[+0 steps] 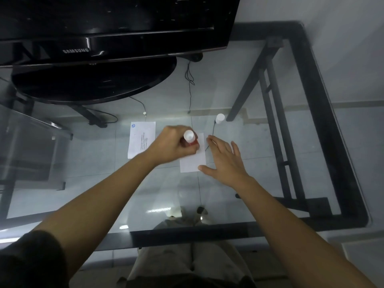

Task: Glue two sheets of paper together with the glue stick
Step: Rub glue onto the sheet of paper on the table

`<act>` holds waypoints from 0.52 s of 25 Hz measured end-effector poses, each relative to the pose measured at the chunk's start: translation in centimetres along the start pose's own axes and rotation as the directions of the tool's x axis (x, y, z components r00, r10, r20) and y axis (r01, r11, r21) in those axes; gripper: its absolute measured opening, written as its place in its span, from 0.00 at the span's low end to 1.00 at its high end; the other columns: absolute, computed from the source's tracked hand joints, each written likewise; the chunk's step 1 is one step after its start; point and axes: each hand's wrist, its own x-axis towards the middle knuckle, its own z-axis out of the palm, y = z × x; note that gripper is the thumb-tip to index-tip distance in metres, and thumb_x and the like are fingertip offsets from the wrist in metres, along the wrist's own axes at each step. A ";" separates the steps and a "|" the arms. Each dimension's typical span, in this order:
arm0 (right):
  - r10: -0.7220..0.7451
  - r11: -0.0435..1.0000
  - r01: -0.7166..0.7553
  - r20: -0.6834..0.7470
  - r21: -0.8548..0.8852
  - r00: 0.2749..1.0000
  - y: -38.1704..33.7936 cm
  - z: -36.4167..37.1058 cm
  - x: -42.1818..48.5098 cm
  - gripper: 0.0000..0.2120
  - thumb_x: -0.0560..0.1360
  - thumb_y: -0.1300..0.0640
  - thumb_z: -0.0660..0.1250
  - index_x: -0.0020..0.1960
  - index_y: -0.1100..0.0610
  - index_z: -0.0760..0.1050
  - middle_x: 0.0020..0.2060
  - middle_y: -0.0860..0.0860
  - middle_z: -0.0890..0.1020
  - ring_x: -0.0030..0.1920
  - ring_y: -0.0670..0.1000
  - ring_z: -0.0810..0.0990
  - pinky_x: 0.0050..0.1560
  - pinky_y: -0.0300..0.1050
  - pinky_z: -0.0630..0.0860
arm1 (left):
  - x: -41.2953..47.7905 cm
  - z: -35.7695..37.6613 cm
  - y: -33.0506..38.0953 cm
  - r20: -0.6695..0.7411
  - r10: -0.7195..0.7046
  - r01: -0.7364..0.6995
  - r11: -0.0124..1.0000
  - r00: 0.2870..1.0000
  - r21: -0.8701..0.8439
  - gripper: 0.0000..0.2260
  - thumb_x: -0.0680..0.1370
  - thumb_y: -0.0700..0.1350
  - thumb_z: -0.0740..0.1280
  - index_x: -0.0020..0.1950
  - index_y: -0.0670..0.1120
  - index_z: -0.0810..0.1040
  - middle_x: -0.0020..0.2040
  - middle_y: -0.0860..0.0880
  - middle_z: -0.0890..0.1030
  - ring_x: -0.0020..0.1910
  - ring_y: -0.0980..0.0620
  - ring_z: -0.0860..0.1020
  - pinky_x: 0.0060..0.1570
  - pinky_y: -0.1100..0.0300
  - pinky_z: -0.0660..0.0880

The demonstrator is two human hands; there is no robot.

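Observation:
My left hand [176,143] is shut on a glue stick [190,138] with a white end and a red body, tip down on a small blank white sheet of paper [192,162] lying on the glass table. My right hand [224,157] lies flat with fingers spread, thumb and fingertips pressing the sheet's right edge. A second white sheet of paper [141,138] with a blue logo and printed lines lies to the left, apart from the first. The white glue cap [219,118] stands alone farther back on the right.
A black monitor [116,28] on an oval stand [93,80] fills the back left. Thin black cables [190,84] run over the glass behind the sheets. The table's black frame [324,113] borders the right side and the near edge.

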 end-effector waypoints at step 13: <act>0.014 0.997 -0.014 0.004 0.081 1.000 0.1 0.1 -0.1 0.39 0.72 0.39 0.62 0.74 0.54 0.48 0.75 0.50 0.52 0.74 0.50 0.50 0.73 0.52 0.45 | -0.8 1.0 0.7 0.081 0.051 -0.051 0.999 0.995 0.006 0.06 0.69 0.42 0.74 0.42 0.42 0.80 0.39 0.46 0.83 0.36 0.51 0.79 0.37 0.63 0.74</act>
